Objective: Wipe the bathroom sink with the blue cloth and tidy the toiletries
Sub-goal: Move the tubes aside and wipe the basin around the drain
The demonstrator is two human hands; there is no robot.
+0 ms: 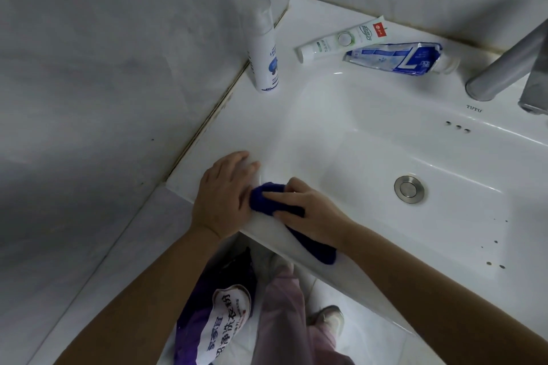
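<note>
A dark blue cloth [267, 197] lies bunched on the front left rim of the white sink [370, 115], trailing over the front edge. My right hand [308, 207] grips the cloth, fingers curled over it. Beside it, my left hand [224, 192] rests flat on the rim, its fingers touching the cloth's left side. A white spray bottle [264, 47] with a clear cap stands upright at the back left. A white-and-green toothpaste tube [344, 38] and a squeezed blue-and-white tube [400, 58] lie on the back ledge.
A grey faucet [504, 68] reaches in from the right. The metal drain plug [408, 188] sits in the basin, with dark specks at the basin's right. Grey tiled walls close the left and back. Below the sink stands a purple detergent bag [219, 314].
</note>
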